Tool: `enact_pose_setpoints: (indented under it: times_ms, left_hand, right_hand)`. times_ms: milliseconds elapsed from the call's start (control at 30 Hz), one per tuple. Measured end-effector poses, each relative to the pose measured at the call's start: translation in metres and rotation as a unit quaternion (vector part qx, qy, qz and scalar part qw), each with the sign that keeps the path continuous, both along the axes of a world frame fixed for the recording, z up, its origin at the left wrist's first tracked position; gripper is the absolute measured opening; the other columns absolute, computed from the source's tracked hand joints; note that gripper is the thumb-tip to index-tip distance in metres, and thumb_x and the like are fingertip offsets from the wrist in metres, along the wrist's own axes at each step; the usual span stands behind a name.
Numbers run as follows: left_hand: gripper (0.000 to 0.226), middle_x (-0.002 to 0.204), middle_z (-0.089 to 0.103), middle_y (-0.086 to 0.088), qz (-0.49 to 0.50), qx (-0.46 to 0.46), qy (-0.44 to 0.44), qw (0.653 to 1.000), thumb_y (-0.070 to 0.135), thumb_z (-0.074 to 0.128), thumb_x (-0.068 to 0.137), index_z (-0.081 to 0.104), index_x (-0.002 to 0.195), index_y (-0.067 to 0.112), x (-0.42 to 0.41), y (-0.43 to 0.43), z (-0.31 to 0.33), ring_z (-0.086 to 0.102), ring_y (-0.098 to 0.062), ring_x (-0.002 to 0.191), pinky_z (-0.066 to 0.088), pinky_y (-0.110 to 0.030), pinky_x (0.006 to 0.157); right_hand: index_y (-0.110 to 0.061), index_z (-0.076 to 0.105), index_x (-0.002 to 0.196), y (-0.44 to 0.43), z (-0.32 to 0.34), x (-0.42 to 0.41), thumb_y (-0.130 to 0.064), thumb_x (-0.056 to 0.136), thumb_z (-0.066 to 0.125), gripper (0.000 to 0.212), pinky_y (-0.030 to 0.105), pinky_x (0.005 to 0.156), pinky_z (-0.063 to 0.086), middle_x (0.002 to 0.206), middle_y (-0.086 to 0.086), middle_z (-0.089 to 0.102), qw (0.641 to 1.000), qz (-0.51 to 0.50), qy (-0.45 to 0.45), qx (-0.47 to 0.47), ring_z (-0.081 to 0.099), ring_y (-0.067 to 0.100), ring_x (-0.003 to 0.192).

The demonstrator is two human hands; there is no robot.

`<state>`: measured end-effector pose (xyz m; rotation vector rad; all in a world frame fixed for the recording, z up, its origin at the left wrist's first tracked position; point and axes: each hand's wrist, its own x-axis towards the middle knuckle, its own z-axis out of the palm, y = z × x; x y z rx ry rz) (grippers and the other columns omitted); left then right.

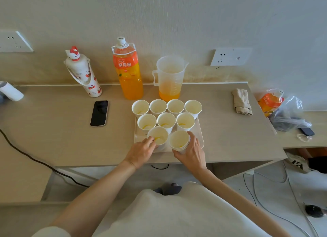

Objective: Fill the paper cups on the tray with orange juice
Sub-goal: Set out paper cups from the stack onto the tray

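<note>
With right hand (192, 154), gripping stacked cups (178, 139) at tray (199, 130) near edge; with left hand (141, 152), pinching neighbouring cup (159, 133) rim; jug (169, 77), juice bottle (128, 72) near bench (53, 130) back edge.

On the tray (201, 130) near the worktop's (53, 139) front edge, the left hand (141, 151) touches the front-left paper cup (158, 134). The right hand (192, 152) grips a stack of cups (178, 139) just beside it.

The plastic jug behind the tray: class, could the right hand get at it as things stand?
Probably not yet: the right hand grips a stack of cups, and open cups stand between it and the jug.
</note>
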<state>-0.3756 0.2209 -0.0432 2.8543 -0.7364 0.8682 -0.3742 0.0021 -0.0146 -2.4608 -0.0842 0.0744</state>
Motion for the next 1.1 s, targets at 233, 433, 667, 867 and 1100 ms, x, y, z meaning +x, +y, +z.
enact_pose_setpoints:
  times_ms: [233,433,667,867,1100]
  left_hand:
    - [0.031,0.079,0.061,-0.005,-0.001,0.007,0.017,1.000,0.023,0.050,0.091,0.063,0.069,0.007,0.002,0.000,-0.008,0.054,-0.017,0.047,0.036,-0.024,0.031]
    - [0.028,0.091,0.067,-0.006,-0.007,0.011,0.024,1.000,0.022,0.050,0.088,0.066,0.072,0.006,0.003,-0.001,-0.014,0.061,-0.019,0.051,0.037,-0.024,0.031]
    - [0.029,0.102,0.065,-0.004,-0.012,-0.025,0.025,0.999,0.028,0.038,0.103,0.059,0.103,0.009,0.003,-0.014,0.004,0.055,-0.016,0.051,0.037,-0.025,0.029]
    - [0.038,0.087,0.063,-0.003,-0.101,-0.065,0.014,0.993,0.028,0.040,0.103,0.067,0.085,0.009,0.012,-0.053,0.029,0.053,-0.014,0.054,0.037,-0.022,0.037]
    - [0.021,0.085,0.056,-0.005,-0.098,-0.059,0.067,0.991,0.014,0.050,0.093,0.059,0.076,0.005,0.016,-0.071,0.025,0.045,-0.019,0.040,0.034,-0.027,0.029]
  right_hand:
    - [-0.014,0.031,0.142,-0.003,0.000,0.002,-0.045,0.075,0.078,0.088,0.043,0.076,0.055,0.129,0.005,0.051,1.000,-0.001,-0.002,0.001,0.054,0.024,0.114]
    - [-0.013,0.032,0.142,-0.005,-0.001,0.002,-0.045,0.074,0.079,0.089,0.044,0.075,0.055,0.128,0.006,0.052,1.000,0.001,-0.006,0.003,0.054,0.025,0.114]
    - [-0.014,0.035,0.140,-0.005,0.001,0.003,-0.045,0.074,0.079,0.085,0.043,0.076,0.053,0.125,0.005,0.053,1.000,-0.004,-0.002,-0.001,0.055,0.025,0.112]
    - [-0.016,0.039,0.137,-0.004,0.003,0.005,-0.048,0.074,0.076,0.080,0.036,0.074,0.051,0.119,0.002,0.056,1.000,-0.010,-0.011,-0.003,0.057,0.021,0.106]
    - [-0.016,0.043,0.133,-0.007,0.003,0.004,-0.051,0.073,0.075,0.076,0.034,0.075,0.051,0.117,-0.001,0.057,0.999,-0.033,-0.032,-0.008,0.057,0.018,0.105]
